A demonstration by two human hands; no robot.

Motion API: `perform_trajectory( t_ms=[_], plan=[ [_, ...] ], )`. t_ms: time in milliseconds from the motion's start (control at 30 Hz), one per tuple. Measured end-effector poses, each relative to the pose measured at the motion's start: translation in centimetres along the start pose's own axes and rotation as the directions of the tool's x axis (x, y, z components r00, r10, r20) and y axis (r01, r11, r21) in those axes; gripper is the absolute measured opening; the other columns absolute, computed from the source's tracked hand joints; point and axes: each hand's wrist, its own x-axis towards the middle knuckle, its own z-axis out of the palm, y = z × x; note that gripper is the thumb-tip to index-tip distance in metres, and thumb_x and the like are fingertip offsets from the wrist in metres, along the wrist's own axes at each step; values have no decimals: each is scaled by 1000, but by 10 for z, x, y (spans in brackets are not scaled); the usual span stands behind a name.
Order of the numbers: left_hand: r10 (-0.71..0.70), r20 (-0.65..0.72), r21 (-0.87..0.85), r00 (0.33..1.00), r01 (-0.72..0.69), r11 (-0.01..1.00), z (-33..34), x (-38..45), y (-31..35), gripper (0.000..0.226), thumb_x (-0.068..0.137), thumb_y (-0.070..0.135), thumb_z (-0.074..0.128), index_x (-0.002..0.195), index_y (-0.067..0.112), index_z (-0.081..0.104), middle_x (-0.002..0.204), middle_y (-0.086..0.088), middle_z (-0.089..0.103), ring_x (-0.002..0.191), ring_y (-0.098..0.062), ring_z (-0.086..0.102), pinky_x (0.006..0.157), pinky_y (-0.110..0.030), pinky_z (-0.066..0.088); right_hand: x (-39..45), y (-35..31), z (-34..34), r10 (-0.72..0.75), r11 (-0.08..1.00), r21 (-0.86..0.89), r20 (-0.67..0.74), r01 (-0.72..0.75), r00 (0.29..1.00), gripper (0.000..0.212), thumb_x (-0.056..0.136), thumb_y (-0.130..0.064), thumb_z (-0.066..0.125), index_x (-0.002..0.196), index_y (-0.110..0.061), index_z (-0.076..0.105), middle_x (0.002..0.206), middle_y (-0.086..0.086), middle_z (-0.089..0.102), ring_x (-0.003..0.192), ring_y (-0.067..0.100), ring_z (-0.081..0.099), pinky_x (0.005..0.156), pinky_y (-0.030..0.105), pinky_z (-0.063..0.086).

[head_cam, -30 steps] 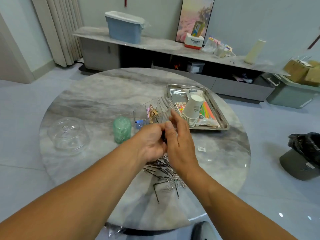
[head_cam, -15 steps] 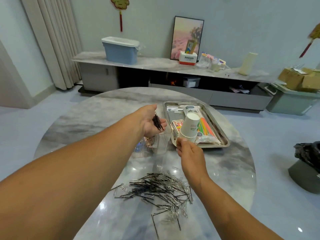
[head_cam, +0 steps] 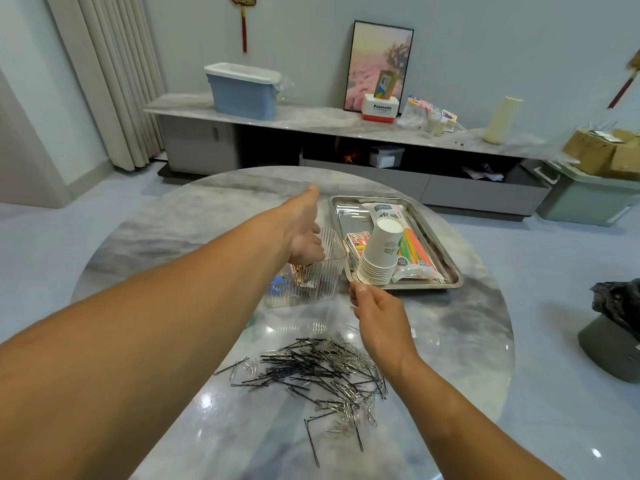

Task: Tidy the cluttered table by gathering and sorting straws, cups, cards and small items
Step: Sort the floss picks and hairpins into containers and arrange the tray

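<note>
My left hand (head_cam: 304, 233) is over a clear ribbed container (head_cam: 329, 244), thumb raised and fingers dipping into its top; I see no pins in the hand. Dark hairpins and gold clips lie inside the container. My right hand (head_cam: 377, 313) hovers just in front of the steel tray (head_cam: 450, 271), fingers loosely curled and holding nothing. A pile of black hairpins and silver paper clips (head_cam: 322, 368) lies spread on the round marble table (head_cam: 207, 209), below both hands. The tray holds a tipped stack of paper cups (head_cam: 381, 254), coloured straws (head_cam: 415, 247) and a pack of cards (head_cam: 356, 240).
Behind the table runs a low marble sideboard (head_cam: 311, 116) with a blue bin (head_cam: 242, 91) and a framed picture (head_cam: 379, 60). A black bin bag (head_cam: 616, 306) sits on the floor at the right. A green storage box (head_cam: 585, 199) stands at the far right.
My left hand has moved from holding a bunch of hairpins at the tray's edge to reaching over the container, with no pins showing in it now. The right hand stays near the tray's front.
</note>
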Motion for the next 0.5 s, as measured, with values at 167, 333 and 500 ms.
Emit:
perform_trajectory(
  t_ms=[167, 333, 500],
  plan=[
    [297, -92, 417, 950, -234, 878, -41, -31, -51, 16, 99, 10, 63, 113, 3, 63, 99, -13, 69, 77, -17, 67, 69, -26, 59, 4, 3, -17, 80, 940, -340, 175, -16, 981, 30, 91, -22, 75, 121, -21, 72, 110, -7, 72, 93, 7, 66, 80, 22, 52],
    [201, -29, 965, 979, -24, 259, -104, -53, -119, 40, 80, 23, 86, 113, 17, 65, 97, 6, 65, 87, -13, 63, 71, -23, 49, -13, 0, -7, 154, 744, -634, 471, 212, 869, 56, 77, -35, 87, 128, -32, 66, 122, -9, 59, 103, 10, 61, 85, 23, 45],
    [297, 85, 994, 951, -100, 35, -121, -46, -150, 44, 75, 33, 87, 114, 28, 68, 95, 8, 55, 85, -16, 58, 64, -28, 38, -32, 0, 21, 60, 616, -651, 601, 445, 797, 40, 81, -30, 81, 119, -33, 71, 106, -10, 60, 100, 15, 61, 87, 34, 53]
  ],
)
